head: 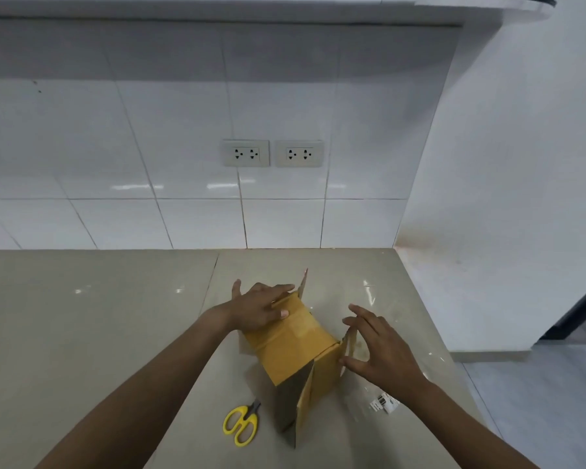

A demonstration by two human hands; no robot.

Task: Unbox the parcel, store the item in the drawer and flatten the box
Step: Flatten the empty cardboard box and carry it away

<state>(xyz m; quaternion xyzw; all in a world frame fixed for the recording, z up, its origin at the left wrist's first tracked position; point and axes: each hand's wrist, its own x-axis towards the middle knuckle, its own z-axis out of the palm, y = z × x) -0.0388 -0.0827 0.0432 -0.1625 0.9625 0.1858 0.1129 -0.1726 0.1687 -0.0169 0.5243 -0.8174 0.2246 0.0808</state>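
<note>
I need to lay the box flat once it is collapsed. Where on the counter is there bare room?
The widest bare stretch is the counter left of the box, back to the tiled wall. A narrower strip lies between box and wall. It is crowded near the front: scissors left of the flaps, a label scrap and clear film by the right hand.

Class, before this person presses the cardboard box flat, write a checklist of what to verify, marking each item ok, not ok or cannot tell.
1. End flaps of the cardboard box opened out: ok.
2. Box emptied: cannot tell, inside hidden.
3. Left hand resting on the box's far end: ok.
4. Right hand at a side flap: ok.
5. Yellow scissors lying apart from the box: ok.
6. Torn label scrap clear of the box: ok.
</note>
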